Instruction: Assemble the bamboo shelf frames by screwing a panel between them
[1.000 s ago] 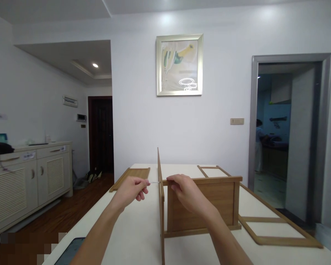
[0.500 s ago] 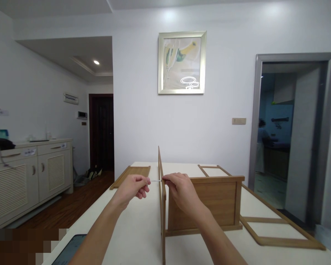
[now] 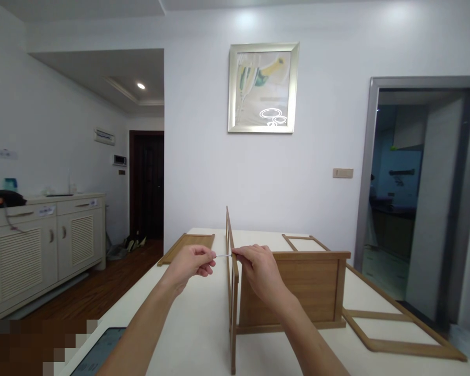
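Pinching the thin rod [image 3: 223, 255] in its grip, the left hand [image 3: 191, 263] meets the upright frame [image 3: 234, 308] on the bench [image 3: 180, 329], while the right hand's [image 3: 263, 269] hold at the box [image 3: 309, 287] corner is unclear. The frame looks light and stiff, best steadied by its rails. Compared with a second ago, the right fingertips sit closer against it.

Slender forearms [image 3: 143, 325] (bare, like both hands [image 3: 260, 269]) taper toward the wrists [image 3: 172, 284].
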A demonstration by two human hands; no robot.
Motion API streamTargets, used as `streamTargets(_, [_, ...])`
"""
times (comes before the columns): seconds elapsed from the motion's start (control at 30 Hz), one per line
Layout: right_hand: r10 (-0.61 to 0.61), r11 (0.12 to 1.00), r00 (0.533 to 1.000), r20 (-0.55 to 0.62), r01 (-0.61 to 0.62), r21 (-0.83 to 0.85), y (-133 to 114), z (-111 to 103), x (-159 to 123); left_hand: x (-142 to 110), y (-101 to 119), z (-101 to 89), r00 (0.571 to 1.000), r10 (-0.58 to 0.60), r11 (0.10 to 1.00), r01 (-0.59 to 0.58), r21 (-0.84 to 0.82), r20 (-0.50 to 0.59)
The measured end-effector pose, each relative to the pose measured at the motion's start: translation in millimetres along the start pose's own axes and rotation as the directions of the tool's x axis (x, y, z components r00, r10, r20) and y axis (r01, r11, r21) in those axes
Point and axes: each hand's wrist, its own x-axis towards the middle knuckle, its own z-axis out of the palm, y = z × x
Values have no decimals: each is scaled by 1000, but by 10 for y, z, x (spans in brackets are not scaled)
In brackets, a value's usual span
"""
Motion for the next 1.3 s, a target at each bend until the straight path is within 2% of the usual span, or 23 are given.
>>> streamTargets(0.4, [18, 1000, 1000, 11, -18, -11, -15, -13, 4, -15, 23, 38, 996, 62, 998, -63, -10, -63])
streamTargets(0.77, [28, 999, 999, 17, -27, -32, -31, -24, 7, 1, 9, 56, 988, 70, 987, -89, -132, -140])
streamTargets(0.87, [27, 999, 1000, 16, -26, -19, -20, -19, 4, -8, 19, 37, 993, 1, 991, -17, -130, -122])
streamTargets(1.03, [25, 1000, 1000, 13, -25, -7, -4, -6, 5, -13, 1, -3, 998, -66, 992, 63, -111, -20])
streamTargets(1.13, [26, 1000, 1000, 9, -26, -6, -4, 0, 8, -8, -10, -4, 999, -46, 995, 46, -94, -5])
streamTargets(1.3, [16, 1000, 1000, 5, -16, -3, -9, 4, 5, 8, -17, 14, 998, 17, 997, -22, -79, -57])
